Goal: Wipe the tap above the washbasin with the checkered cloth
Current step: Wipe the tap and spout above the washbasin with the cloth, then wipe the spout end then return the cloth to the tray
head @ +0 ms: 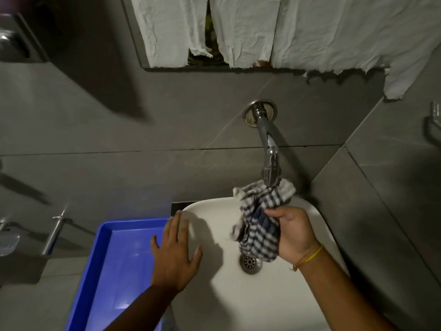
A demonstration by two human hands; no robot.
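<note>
A chrome tap (266, 137) sticks out of the grey tiled wall and reaches over the white washbasin (274, 295). My right hand (294, 231) grips the blue-and-white checkered cloth (259, 218), whose upper part is bunched around the tap's spout end and hides it. The rest of the cloth hangs over the basin above the metal drain (249, 261). My left hand (177, 249) lies flat with fingers spread on the basin's left rim, holding nothing.
A blue plastic tray (105, 266) sits just left of the basin. White paper sheets (238, 29) cover the mirror above the tap. Metal fittings (56, 232) jut from the wall at the left, and another fixture (433, 125) at the right edge.
</note>
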